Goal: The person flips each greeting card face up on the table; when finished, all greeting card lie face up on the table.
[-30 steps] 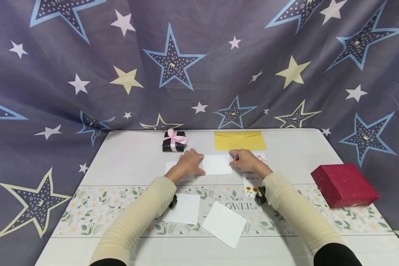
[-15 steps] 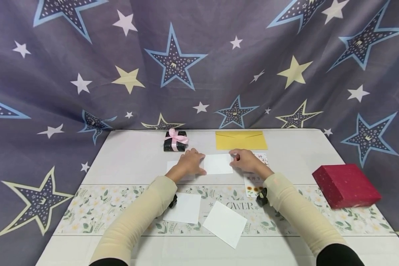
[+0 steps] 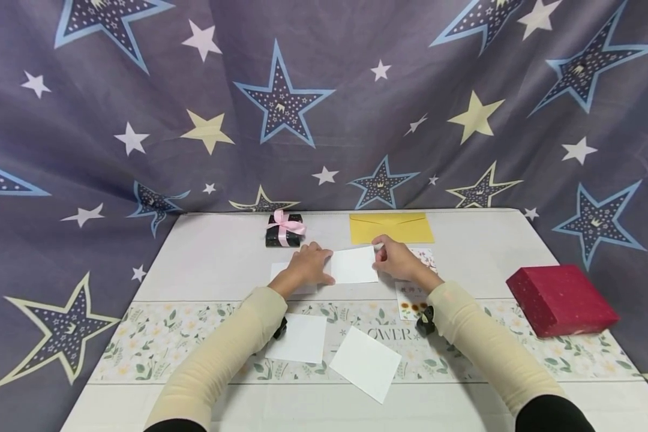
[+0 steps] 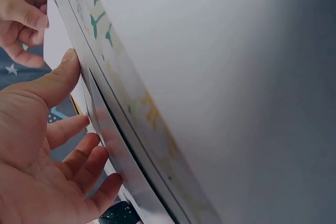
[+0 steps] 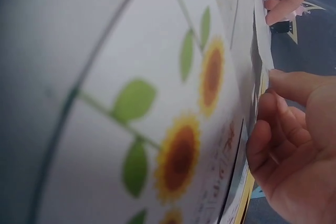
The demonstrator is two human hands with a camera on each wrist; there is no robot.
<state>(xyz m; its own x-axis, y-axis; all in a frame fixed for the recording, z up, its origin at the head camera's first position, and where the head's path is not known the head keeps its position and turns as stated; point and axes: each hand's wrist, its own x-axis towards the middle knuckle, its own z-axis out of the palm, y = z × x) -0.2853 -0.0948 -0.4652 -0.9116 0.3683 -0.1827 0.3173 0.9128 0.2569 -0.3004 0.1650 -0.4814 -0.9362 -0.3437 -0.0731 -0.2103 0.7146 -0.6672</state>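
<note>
A white card (image 3: 353,265) lies between my two hands in the head view, its right end tilted up. My right hand (image 3: 399,259) pinches that end; in the right wrist view its thumb (image 5: 286,83) meets the paper and the other fingers curl. My left hand (image 3: 309,264) rests at the card's left end, thumb and fingers spread on the surface. Partly under my left hand is another white card (image 3: 305,289). Below my right hand lies a greeting card with sunflowers (image 5: 181,153), and a flowered card (image 3: 425,256) is partly covered by that hand.
A black gift box (image 3: 282,237) with a pink ribbon and a yellow envelope (image 3: 391,229) lie at the back. The red box (image 3: 561,300) stands at right. Two white square sheets (image 3: 299,339) lie on the table (image 3: 205,360) in front. A star-patterned curtain (image 3: 356,120) hangs behind.
The right end of the white card has risen a little, and my right hand's fingertips have moved slightly up with it. My left hand stays in place.
</note>
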